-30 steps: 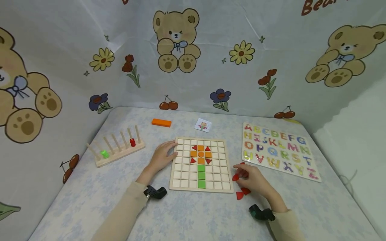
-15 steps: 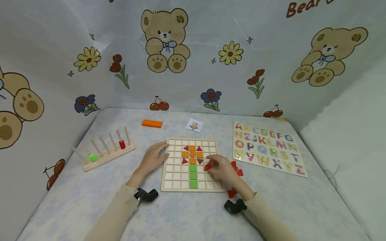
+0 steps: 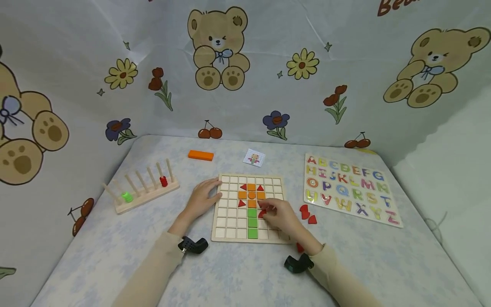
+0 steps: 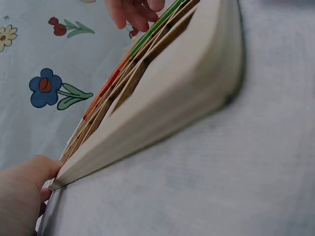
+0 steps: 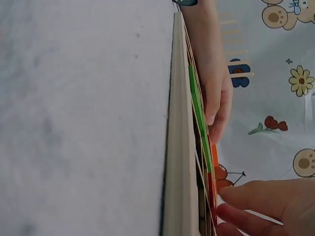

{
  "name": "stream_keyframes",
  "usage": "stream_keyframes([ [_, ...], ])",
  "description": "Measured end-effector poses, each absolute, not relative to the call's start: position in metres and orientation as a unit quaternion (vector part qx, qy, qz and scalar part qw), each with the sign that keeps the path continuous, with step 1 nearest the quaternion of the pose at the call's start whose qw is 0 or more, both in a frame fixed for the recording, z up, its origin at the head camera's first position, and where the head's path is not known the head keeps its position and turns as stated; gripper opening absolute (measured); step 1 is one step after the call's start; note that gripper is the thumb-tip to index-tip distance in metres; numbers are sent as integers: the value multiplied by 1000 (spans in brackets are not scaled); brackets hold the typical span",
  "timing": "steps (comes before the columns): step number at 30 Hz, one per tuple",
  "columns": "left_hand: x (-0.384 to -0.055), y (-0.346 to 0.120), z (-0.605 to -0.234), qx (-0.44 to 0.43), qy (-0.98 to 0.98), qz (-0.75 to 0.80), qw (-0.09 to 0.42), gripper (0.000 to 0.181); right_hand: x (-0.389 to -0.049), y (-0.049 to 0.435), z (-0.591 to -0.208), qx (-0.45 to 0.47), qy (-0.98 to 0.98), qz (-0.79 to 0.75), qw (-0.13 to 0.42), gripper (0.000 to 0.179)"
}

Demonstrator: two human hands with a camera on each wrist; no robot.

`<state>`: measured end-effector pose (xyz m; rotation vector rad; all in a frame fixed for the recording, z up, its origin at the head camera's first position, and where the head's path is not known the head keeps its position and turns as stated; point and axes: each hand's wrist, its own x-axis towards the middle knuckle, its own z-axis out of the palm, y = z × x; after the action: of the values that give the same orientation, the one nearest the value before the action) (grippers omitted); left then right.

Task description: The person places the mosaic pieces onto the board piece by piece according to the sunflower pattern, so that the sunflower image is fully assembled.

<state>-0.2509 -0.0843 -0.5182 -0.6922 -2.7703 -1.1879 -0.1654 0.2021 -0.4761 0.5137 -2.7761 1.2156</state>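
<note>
Right hand (image 3: 280,215) first: it's got a small red piece (image 3: 262,214) pinched between thumb and fingers, right down at the board, just right of the green squares (image 3: 252,222). Can't tell if the piece is touching the surface, since the fingers cover most of it. The left hand (image 3: 200,199) isn't gripping anything, it's just resting loosely with thumb and fingertips against the left edge of the grid board (image 3: 221,222), nearer the top left corner.

The board itself lies flat around the middle of the worktop (image 3: 245,277). On it, the green squares run in a column up from the bottom edge, then there's a cross of orange squares (image 3: 251,187) with an orange circle (image 3: 251,195) in the centre. Red triangles (image 3: 241,203) sit at its corners, though the lower right one is mostly behind the right hand.

Off the board's right edge you've got loose red pieces (image 3: 312,219), with another one by the right wrist near the board's bottom right corner. Further out is an alphabet board (image 3: 333,194) toward the worktop's right edge. Over by the left edge there's a peg rack (image 3: 147,198) with green (image 3: 127,197) and red beads (image 3: 163,181). Near the back edge: an orange bar (image 3: 201,155) and a little picture card (image 3: 254,157).
</note>
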Motion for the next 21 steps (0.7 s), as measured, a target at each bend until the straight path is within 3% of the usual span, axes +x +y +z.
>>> stream_keyframes([
  [4,-250,-84,-518,-224,-896,-382,25,49,-165,220,-476,116,-915,378,86,23],
  [8,-250,-84,-517,-220,-895,-387,18,49,-159,247,-473,29,-931,344,117,27],
  [12,-250,-83,-517,-215,-898,-384,14,48,-154,272,-474,-24,-940,324,101,34],
  [21,-251,-83,-519,-209,-901,-381,13,47,-155,281,-479,-24,-934,354,55,38],
])
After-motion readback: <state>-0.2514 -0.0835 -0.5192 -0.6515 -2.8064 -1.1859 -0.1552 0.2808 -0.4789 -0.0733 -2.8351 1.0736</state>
